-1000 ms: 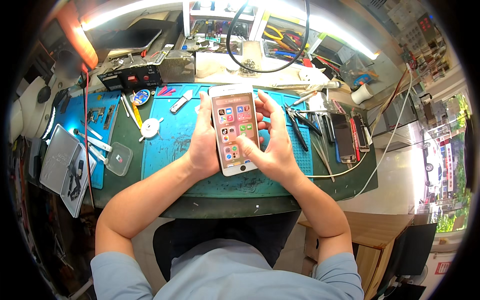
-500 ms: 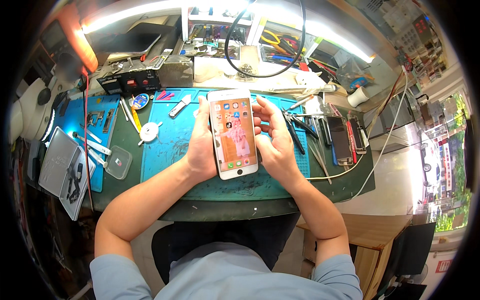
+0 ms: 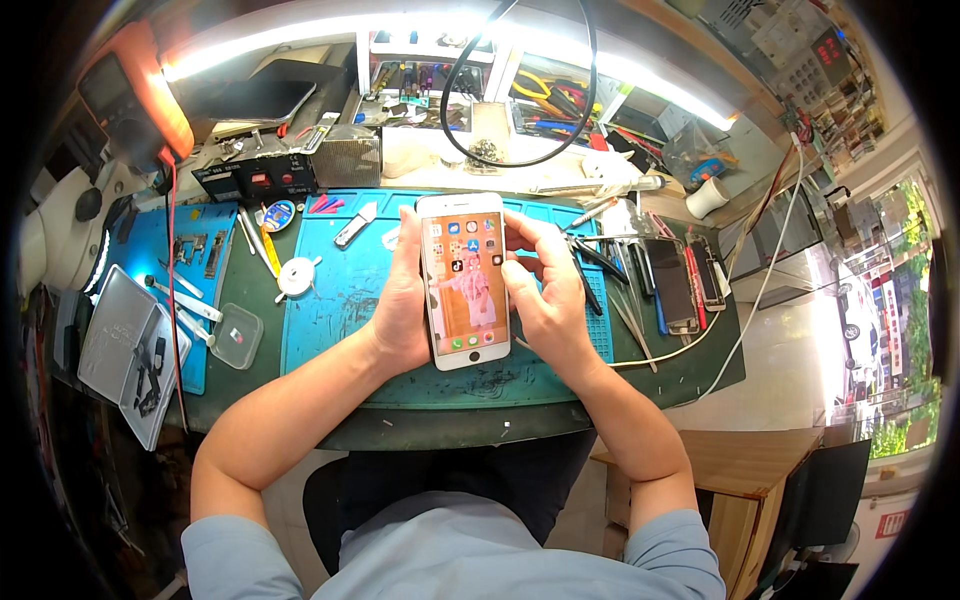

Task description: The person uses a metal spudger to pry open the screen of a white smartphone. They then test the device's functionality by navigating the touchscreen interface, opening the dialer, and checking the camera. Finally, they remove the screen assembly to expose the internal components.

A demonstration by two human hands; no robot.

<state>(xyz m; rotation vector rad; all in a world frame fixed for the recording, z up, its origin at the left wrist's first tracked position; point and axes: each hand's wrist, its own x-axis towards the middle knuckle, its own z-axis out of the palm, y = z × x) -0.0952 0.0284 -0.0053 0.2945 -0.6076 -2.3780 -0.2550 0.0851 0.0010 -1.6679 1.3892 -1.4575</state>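
Observation:
A white smartphone (image 3: 468,300) with its lit home screen facing up is held above the blue work mat (image 3: 335,280). App icons lie over a picture of a figure in pink. My left hand (image 3: 403,310) grips the phone's left edge, thumb along the side and the other fingers hidden beneath. On the opposite side, my right hand (image 3: 548,295) has its fingers bent at the upper right edge and its thumb tip at the screen's right border. A small dark round button (image 3: 497,260) shows on the screen just above that thumb.
Right of the mat lie pliers (image 3: 588,275), tweezers (image 3: 632,325) and opened phone parts (image 3: 672,285). To the left are a white round spool (image 3: 297,279), a small clear box (image 3: 237,337) and an open grey case (image 3: 130,350). A black cable loop (image 3: 447,100) hangs over the back.
My right hand has closed in on the phone, its thumb now against the screen's right border. A dark round button now shows there. The phone sits slightly lower in view.

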